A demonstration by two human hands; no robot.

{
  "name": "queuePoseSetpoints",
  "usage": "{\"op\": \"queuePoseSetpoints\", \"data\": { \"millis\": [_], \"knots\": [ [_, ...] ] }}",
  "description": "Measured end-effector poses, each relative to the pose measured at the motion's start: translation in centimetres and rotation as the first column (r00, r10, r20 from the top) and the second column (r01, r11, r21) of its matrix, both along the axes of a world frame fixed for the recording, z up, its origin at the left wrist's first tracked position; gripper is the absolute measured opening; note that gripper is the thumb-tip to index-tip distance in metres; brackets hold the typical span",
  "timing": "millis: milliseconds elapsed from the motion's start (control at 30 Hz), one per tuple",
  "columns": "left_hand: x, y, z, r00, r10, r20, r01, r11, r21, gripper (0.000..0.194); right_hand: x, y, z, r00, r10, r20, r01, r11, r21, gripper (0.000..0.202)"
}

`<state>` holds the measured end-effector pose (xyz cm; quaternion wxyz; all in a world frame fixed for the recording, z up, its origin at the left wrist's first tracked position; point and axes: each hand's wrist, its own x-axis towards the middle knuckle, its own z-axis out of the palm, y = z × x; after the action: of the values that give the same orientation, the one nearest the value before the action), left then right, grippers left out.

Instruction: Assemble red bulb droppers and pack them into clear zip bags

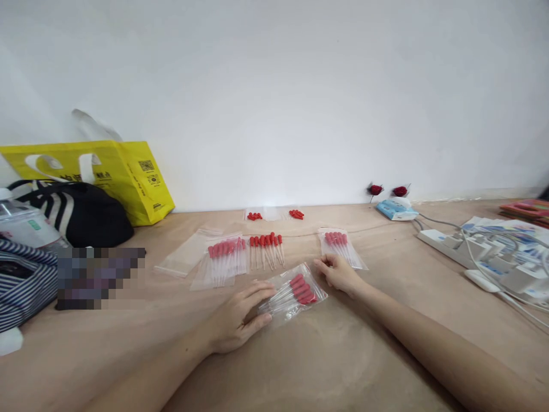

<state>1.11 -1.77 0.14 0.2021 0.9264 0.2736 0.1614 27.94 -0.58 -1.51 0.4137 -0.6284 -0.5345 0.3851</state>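
A clear zip bag [281, 306] holding several droppers with red bulbs lies tilted on the table between my hands. My left hand [238, 317] grips its lower left end, thumb on the near side and fingers on the far side. Just beyond the bag's upper corner, my right hand [337, 274] is closed with its fingertips pinched together; whether they hold anything is hidden. Farther back stands a row of loose droppers [266, 246]. To their left lies another bag of droppers [221, 260], partly over flat zip bags [182, 254]. A further filled bag [343, 249] sits behind my right hand.
Against the wall lie bags with red bulbs [254, 216]. On the left are a yellow tote [150, 197], a black bag [100, 212] and a striped cloth item [26, 286]. At right, a power strip [446, 243] with cables, a tissue pack [397, 210] and red roses [376, 189].
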Motion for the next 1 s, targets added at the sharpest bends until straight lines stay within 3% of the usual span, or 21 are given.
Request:
{"op": "queuePoseSetpoints", "data": {
  "millis": [100,167,333,500,667,767,867,933,1000],
  "knots": [
    [0.1,0.0,0.0,1.0,-0.013,-0.01,0.013,1.0,-0.012,0.04,0.5,-0.5,0.2,0.981,0.087,0.174,-0.088,0.996,-0.006,0.036],
    [0.1,0.0,-0.1,1.0,0.001,-0.025,-0.001,1.0,-0.024,0.045,0.3,-0.9,0.1,0.966,0.182,0.182,-0.181,0.983,-0.022,0.037],
    [0.1,0.0,-0.3,0.998,0.038,-0.055,-0.04,0.998,-0.038,0.045,-1.0,-1.5,-0.3,0.961,0.272,-0.043,-0.271,0.962,0.012,0.036],
    [0.1,-0.1,-0.1,0.997,0.047,-0.061,-0.051,0.996,-0.07,0.046,-1.7,-2.3,0.2,0.919,0.227,-0.322,-0.215,0.974,0.072,0.041],
    [0.1,0.0,-0.1,0.994,0.109,-0.004,-0.109,0.994,0.005,0.049,-0.2,-1.9,1.7,0.901,0.166,-0.4,-0.132,0.985,0.111,0.037],
    [0.1,0.1,-0.3,0.988,0.152,0.015,-0.153,0.986,0.068,0.049,2.2,0.2,2.6,0.931,0.179,-0.319,-0.141,0.98,0.141,0.031],
    [0.2,0.1,-0.3,0.985,0.173,0.021,-0.174,0.979,0.107,0.048,4.9,3.5,3.5,0.967,0.251,-0.044,-0.234,0.944,0.232,0.021],
    [0.3,0.1,-0.2,0.98,0.197,0.031,-0.2,0.971,0.133,0.046,6.4,5.9,4.1,0.951,0.172,0.258,-0.235,0.942,0.24,0.012],
    [0.3,0.3,-0.1,0.974,0.22,0.046,-0.225,0.961,0.161,0.041,7.5,7.9,4.3,0.931,0.102,0.35,-0.203,0.943,0.263,0.009]
  ]
}}
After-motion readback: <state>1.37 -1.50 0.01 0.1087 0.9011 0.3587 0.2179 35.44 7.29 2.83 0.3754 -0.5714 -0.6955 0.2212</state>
